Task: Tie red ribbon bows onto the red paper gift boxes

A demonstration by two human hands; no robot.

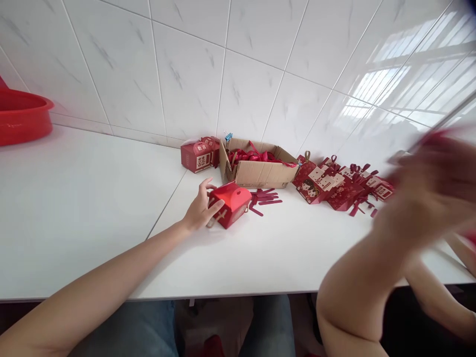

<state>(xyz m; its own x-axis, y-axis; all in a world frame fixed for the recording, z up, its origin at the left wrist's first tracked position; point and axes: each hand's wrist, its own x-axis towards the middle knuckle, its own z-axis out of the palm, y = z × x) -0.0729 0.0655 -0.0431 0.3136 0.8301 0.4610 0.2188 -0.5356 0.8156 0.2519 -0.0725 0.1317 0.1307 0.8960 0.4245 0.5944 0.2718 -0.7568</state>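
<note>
My left hand [201, 208] grips the near-left side of a small red gift box [235, 203] on the white table, thumb in front and fingers behind. The box has a folded, peaked top with a round hole in it. Smeared by motion, my right hand [427, 193] is raised at the right, and its fingers cannot be made out. A blurred dark red shape [435, 153] appears at that hand; its kind is unclear. Dark red ribbon strips [266, 196] lie just right of the gripped box.
Behind stands an open cardboard box [264, 173] of red ribbons, with a blue binder clip [228, 136] on its rim. Left of it are red gift boxes [196, 156]; right, several ribboned boxes [345, 193]. A red basin [26, 121] stands far left. Another person's arm [439, 297] shows lower right.
</note>
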